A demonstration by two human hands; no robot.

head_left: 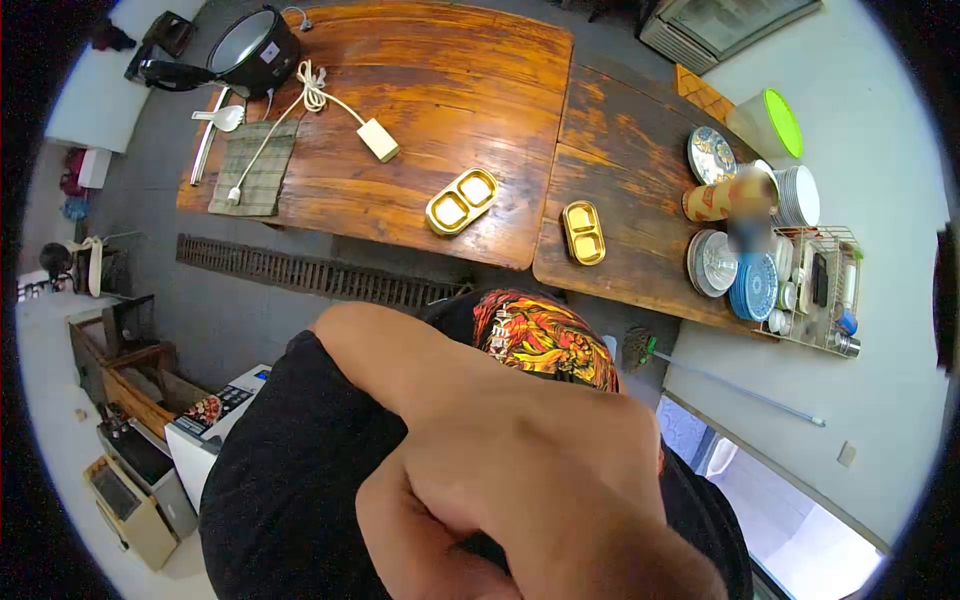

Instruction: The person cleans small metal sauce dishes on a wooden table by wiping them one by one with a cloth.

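Bare forearms (470,430) fold across the black T-shirt (290,470) of a person facing two adjoining wooden counters. Neither the left hand nor the right hand can be made out where the arms cross and blur at the bottom of the view, so whether either grip is clenched, released or around something cannot be told. A red-and-yellow print (545,338) shows on black fabric just beyond the arms.

Nearest in front, a gold two-compartment dish (462,201) lies near the front edge of the left counter (460,85), its compartments facing up. A second gold dish (584,233) lies apart from it, across the seam, near the front edge of the right counter (625,160).

Farther left, a white power strip (378,140) trails a bundled cord, its plug (234,195) resting on a striped cloth (254,165). Beside the cloth is a white spoon (228,119); a black electric pot (255,55) stands at the far corner.

At right, stacks of plates, a blue patterned bowl stack (756,287) and a wire dish rack (822,290) crowd the counter's end beside the white wall (900,200).
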